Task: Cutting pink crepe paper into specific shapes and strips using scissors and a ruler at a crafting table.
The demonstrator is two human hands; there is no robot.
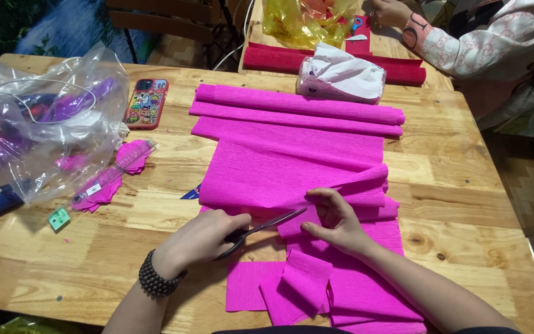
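The left hand point(202, 238) grips dark-handled scissors point(261, 229), blades parted on the folded magenta crepe paper sheet point(292, 167); the right hand point(335, 222) pinches its edge. About 3 cut magenta rectangles point(279, 287) lie nearby; most paper remains uncut.

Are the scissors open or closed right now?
Open. The scissors in the left hand show two blades spread apart near the tip, at the pink crepe paper that the right hand holds.

The magenta crepe paper point(292, 167) looks matt and finely ribbed — soft folds, no shine. The scissors point(267, 226) show dark, smooth metal blades. The surface point(465, 185) is varnished knotty wood — the bag point(44, 124) is clear, glossy, crinkled plastic.
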